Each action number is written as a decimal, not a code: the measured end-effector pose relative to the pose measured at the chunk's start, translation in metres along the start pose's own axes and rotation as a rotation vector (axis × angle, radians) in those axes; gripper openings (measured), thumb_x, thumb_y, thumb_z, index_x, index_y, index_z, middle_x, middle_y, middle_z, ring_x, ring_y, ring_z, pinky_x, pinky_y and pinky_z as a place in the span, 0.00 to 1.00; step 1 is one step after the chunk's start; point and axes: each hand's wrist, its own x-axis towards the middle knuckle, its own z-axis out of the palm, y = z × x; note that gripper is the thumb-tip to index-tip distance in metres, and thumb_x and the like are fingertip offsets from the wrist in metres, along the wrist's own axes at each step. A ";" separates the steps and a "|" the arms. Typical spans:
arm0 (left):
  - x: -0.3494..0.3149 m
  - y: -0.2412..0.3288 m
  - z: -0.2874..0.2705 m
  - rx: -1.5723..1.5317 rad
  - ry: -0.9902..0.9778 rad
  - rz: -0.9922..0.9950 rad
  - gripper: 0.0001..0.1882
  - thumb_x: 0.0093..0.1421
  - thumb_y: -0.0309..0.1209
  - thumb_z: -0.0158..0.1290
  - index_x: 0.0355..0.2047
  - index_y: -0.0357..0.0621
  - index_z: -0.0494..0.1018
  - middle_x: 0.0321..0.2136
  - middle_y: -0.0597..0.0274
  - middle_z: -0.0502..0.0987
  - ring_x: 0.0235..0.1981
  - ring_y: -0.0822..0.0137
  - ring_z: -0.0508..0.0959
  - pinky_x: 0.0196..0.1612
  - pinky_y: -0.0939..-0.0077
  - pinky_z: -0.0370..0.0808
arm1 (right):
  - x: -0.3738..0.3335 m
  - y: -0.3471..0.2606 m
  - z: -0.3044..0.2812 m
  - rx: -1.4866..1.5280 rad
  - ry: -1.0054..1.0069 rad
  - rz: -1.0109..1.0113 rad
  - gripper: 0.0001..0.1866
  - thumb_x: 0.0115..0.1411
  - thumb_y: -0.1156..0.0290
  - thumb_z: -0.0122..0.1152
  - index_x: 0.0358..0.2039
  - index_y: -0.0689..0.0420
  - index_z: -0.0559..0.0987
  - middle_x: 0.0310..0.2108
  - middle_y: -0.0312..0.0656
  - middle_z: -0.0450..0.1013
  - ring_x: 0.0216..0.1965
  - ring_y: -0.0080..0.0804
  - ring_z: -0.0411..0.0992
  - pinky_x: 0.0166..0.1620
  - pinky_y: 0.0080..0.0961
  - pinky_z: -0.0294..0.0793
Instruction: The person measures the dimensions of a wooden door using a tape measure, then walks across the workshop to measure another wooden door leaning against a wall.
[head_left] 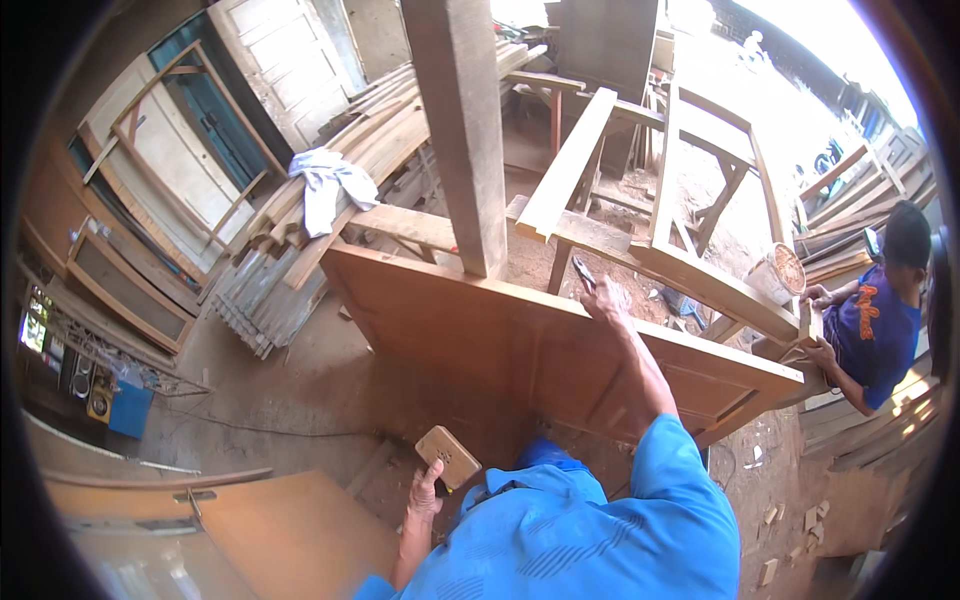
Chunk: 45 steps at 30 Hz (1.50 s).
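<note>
Dusty floor (250,390): wood scraps (768,571). Plank stack (400,135): white cloth (330,186).

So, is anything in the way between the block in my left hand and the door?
Nothing visible stands between your left hand, with its block, and the door; the post is by the door's top edge.

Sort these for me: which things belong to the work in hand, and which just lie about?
Seemingly in the work:
- block, in the left grip
- tool, kind unclear, in the right grip
- door, standing on edge

Seemingly just lying about:
- cloth
- planks
- offcuts
</note>
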 end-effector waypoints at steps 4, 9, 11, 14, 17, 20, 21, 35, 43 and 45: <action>0.044 -0.003 0.021 0.075 0.008 -0.196 0.26 0.56 0.45 0.66 0.48 0.40 0.76 0.40 0.64 0.80 0.41 0.69 0.80 0.44 0.70 0.78 | 0.083 -0.005 0.011 -0.082 -0.034 0.025 0.23 0.50 0.58 0.65 0.42 0.59 0.79 0.40 0.55 0.80 0.45 0.52 0.79 0.48 0.45 0.77; 0.093 0.006 0.073 0.103 -0.052 -0.213 0.25 0.57 0.45 0.64 0.48 0.40 0.76 0.41 0.64 0.80 0.42 0.70 0.79 0.45 0.71 0.77 | 0.167 -0.011 0.026 -0.187 -0.122 0.043 0.15 0.59 0.60 0.60 0.40 0.57 0.82 0.38 0.55 0.80 0.43 0.51 0.80 0.44 0.42 0.79; 0.105 0.000 0.081 0.087 -0.034 -0.268 0.25 0.58 0.45 0.64 0.48 0.41 0.76 0.41 0.64 0.80 0.42 0.70 0.79 0.45 0.71 0.76 | 0.202 0.005 0.045 -0.192 -0.093 0.019 0.15 0.59 0.59 0.60 0.40 0.55 0.81 0.38 0.54 0.80 0.42 0.52 0.79 0.43 0.45 0.79; 0.123 0.006 0.097 0.067 -0.067 -0.330 0.26 0.58 0.44 0.64 0.50 0.40 0.75 0.43 0.63 0.79 0.44 0.69 0.78 0.48 0.69 0.75 | 0.246 0.027 0.072 -0.261 -0.059 -0.007 0.16 0.59 0.59 0.60 0.42 0.55 0.80 0.40 0.54 0.79 0.44 0.54 0.77 0.46 0.47 0.77; 0.134 0.010 0.105 0.111 -0.070 -0.358 0.27 0.58 0.45 0.63 0.51 0.39 0.75 0.43 0.64 0.79 0.45 0.69 0.77 0.49 0.69 0.74 | 0.261 0.035 0.092 -0.291 -0.029 -0.015 0.17 0.61 0.59 0.58 0.46 0.54 0.79 0.45 0.54 0.76 0.49 0.53 0.75 0.49 0.46 0.75; 0.141 0.010 0.106 0.170 -0.049 -0.365 0.29 0.58 0.47 0.63 0.51 0.37 0.75 0.43 0.63 0.79 0.45 0.69 0.77 0.50 0.70 0.73 | 0.260 0.031 0.097 -0.260 -0.081 0.034 0.21 0.59 0.57 0.63 0.51 0.50 0.78 0.51 0.53 0.69 0.53 0.53 0.70 0.54 0.46 0.73; 0.146 0.012 0.110 0.173 -0.041 -0.370 0.29 0.58 0.47 0.63 0.50 0.36 0.75 0.43 0.63 0.80 0.45 0.70 0.77 0.51 0.71 0.72 | 0.257 0.032 0.094 -0.240 -0.073 0.048 0.22 0.58 0.57 0.64 0.51 0.49 0.78 0.51 0.53 0.69 0.54 0.53 0.70 0.54 0.46 0.72; 0.242 0.093 0.188 0.451 -0.496 -0.216 0.29 0.61 0.47 0.60 0.53 0.34 0.73 0.46 0.59 0.78 0.47 0.70 0.75 0.52 0.74 0.71 | -0.027 -0.085 0.031 0.886 -0.986 -0.147 0.27 0.63 0.51 0.63 0.50 0.63 0.77 0.42 0.42 0.79 0.42 0.29 0.74 0.47 0.31 0.73; 0.291 0.101 0.154 0.350 -0.647 -0.333 0.29 0.62 0.44 0.60 0.54 0.34 0.73 0.45 0.63 0.77 0.45 0.73 0.74 0.50 0.74 0.72 | -0.050 -0.122 0.060 1.141 -0.766 -0.063 0.24 0.67 0.56 0.58 0.53 0.63 0.75 0.43 0.41 0.77 0.43 0.25 0.73 0.47 0.29 0.75; 0.304 0.127 0.145 0.450 -0.705 -0.325 0.27 0.61 0.42 0.60 0.54 0.36 0.74 0.45 0.63 0.78 0.46 0.72 0.75 0.51 0.74 0.72 | -0.046 -0.142 0.066 1.114 -0.731 -0.034 0.24 0.67 0.56 0.59 0.53 0.63 0.75 0.43 0.41 0.77 0.43 0.25 0.73 0.48 0.29 0.74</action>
